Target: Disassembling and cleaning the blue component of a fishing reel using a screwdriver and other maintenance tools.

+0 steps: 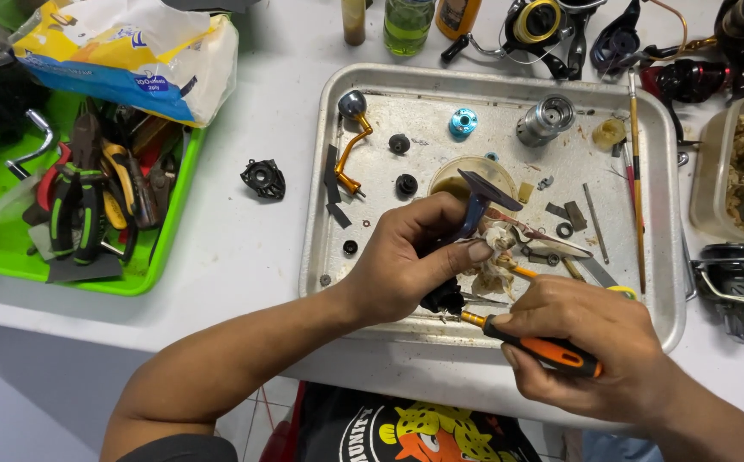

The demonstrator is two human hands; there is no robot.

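The left hand [406, 261] is curled tight around a dark blue-black metal fishing-reel body [473, 205], thumb laid along its side and fingers wrapped under it, so the part's foot sticks up past the fingertips; the reel body is held just above the shallow silver metal tray [663, 282], near its front edge. The right hand [590, 342] is closed on an orange-and-black-handled screwdriver [543, 346], fingers folded over the grip; its thin shaft runs leftward beneath the left thumb — the tip itself is hidden behind a dark round part at the base of the left palm. Between the two sets of fingertips sits a wad of stained whitish tissue [493, 257], touching the reel body.

Beyond the left knuckles lies a gold crank handle with a grey knob [351, 141]; further off, a small blue anodised ring [463, 121] and a silver spool [546, 118]; just past the reel body a clear round cup of amber liquid [466, 175]. Well left of the left hand, off the tray, a green plastic bin of pliers and tools [73, 214]; between bin and tray — a black round reel cover [263, 179] on the white table [244, 248].
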